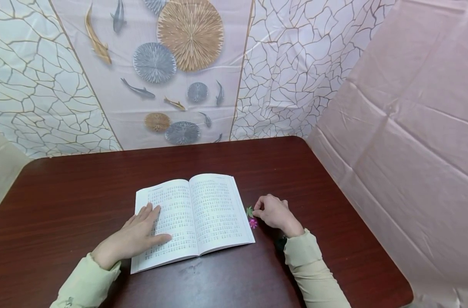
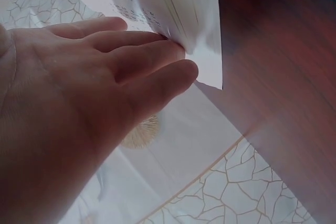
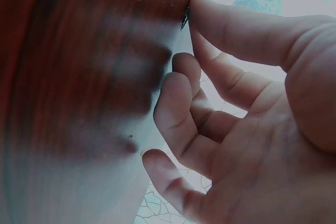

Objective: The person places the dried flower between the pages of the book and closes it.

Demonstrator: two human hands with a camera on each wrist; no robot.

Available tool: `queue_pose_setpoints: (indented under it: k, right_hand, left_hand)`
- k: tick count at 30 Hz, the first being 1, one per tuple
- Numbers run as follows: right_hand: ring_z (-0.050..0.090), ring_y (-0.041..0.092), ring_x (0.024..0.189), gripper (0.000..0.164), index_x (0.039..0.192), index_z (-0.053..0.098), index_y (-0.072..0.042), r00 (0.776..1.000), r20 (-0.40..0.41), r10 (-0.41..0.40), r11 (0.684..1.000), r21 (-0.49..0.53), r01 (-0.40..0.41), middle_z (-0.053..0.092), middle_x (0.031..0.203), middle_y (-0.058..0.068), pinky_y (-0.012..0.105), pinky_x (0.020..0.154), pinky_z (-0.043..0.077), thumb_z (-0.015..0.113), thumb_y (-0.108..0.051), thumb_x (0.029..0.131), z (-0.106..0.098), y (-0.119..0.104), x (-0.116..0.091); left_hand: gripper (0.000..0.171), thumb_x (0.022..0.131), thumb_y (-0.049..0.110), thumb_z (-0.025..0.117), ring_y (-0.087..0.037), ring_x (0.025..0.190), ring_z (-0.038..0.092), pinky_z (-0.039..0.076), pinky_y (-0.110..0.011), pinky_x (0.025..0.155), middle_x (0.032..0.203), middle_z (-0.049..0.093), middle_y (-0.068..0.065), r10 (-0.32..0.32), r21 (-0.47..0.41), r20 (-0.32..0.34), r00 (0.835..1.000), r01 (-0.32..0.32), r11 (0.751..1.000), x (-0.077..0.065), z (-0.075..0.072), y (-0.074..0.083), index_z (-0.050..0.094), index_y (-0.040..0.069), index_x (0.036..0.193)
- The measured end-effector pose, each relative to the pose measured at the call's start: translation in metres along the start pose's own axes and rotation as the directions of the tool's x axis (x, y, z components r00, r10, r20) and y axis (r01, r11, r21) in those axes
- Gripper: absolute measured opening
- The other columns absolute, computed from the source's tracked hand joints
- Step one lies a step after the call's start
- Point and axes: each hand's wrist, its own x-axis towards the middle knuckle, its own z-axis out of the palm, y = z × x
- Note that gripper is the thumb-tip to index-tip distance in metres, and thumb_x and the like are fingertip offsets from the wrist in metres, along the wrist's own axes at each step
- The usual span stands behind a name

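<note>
Book [image 1: 218, 214] shows illegible print; of the hands, left [image 1: 133, 236] rests splayed there, right [image 1: 274, 212] pinches green leaf [image 1: 250, 212].

A person wore long, pale yellowish-green sleeves. The left sleeve [image 1: 80, 287] looked loose and soft, ending in a rumpled edge, with a small greyish detail [image 1: 69, 302], too tiny to make out, farther up. The right sleeve [image 1: 318, 280] shaded toward cream, creased crosswise behind a broad cuff [image 1: 302, 249]. A black item [image 1: 281, 244], its form unclear, showed at the right wrist.
</note>
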Motion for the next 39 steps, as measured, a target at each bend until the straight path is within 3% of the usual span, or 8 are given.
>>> queue_pose_setpoints:
  k: [20, 39]
  right_hand:
    - [0.053, 0.014, 0.073, 0.015, 0.079, 0.061, -0.015, 1.0, -0.009, -0.004, 0.999, 0.032, 0.004, 0.056, 0.075, -0.004, 0.045, 0.081, 0.033, 0.069, -0.022, 0.09, 0.0, 0.0009, -0.003]
    - [0.051, 0.016, 0.072, 0.012, 0.086, 0.061, -0.013, 0.996, -0.083, -0.032, 0.993, 0.11, 0.041, 0.054, 0.078, -0.001, 0.044, 0.082, 0.033, 0.066, -0.022, 0.092, -0.005, 0.003, -0.0043]
  left_hand:
    - [0.097, 0.089, 0.056, 0.062, -0.051, 0.141, 0.016, 0.018, -0.067, 0.107, 0.152, 0.018, -0.037, 0.006, -0.014, 0.002, 1.0, -0.006, 1.0, -0.0005, -0.0003, -0.0001, 0.025, -0.013, 0.146]
    - [0.1, 0.087, 0.06, 0.061, -0.052, 0.14, 0.017, 0.02, -0.069, 0.106, 0.152, 0.016, -0.037, -0.009, 0.003, -0.003, 1.0, 0.009, 1.0, 0.0006, 0.0025, -0.0016, 0.026, -0.013, 0.147]
